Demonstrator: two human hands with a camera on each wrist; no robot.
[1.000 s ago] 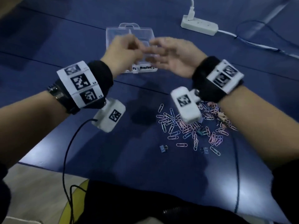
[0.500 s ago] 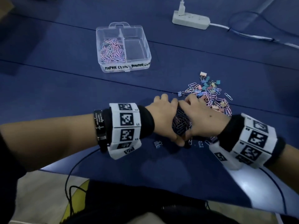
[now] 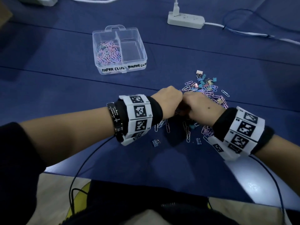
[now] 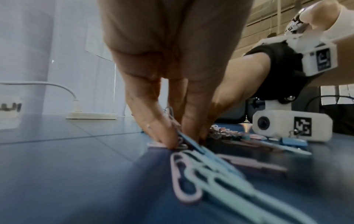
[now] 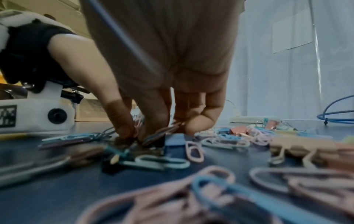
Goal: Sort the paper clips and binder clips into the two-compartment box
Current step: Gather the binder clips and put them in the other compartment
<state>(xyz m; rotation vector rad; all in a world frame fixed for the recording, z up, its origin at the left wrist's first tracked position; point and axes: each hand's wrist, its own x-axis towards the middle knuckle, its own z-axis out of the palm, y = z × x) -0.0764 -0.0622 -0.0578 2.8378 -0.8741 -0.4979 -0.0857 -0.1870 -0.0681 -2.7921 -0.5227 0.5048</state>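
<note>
A dark blue table (image 3: pixel 65 98) carries a white power strip (image 3: pixel 185 20) at the back. The clear two-compartment box (image 3: pixel 119 49) holds pastel paper clips (image 3: pixel 108 52) on its left side only — the loose pile (image 3: pixel 209 93) lies nearer, where left hand (image 3: pixel 167 101) and right hand (image 3: pixel 201 106) meet, fingers pinching clips together.

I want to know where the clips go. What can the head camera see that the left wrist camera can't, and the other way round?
Only the head view shows the whole two-compartment box: paper clips fill its left half, and the right half looks empty. Only the left wrist view shows the left hand's fingertips down on the table among clips, seen from table height. Both show the left hand, the right hand and the power strip.
</note>
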